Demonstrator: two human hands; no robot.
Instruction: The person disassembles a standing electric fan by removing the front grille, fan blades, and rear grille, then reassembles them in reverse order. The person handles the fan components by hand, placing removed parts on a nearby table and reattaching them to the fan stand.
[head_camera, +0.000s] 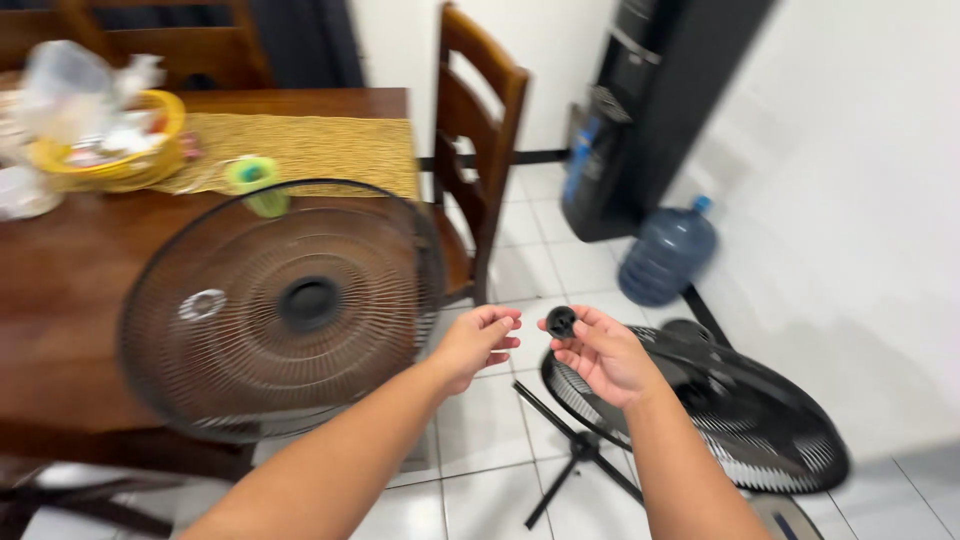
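Fan teardown, judging by layout: right hand pinches small black fan nut at fingertips; left hand loosely curled, empty. Front grille leans left; fan body lies right, near. Nut needs parking somewhere safe.

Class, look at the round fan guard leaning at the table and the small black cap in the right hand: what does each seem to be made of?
Fan guard: probably thin metal wire with a black coating, going by its fine radial spokes and rings. Small black cap held at the right hand's fingertips: likely moulded plastic, dark and slightly glossy, though blur leaves this open.
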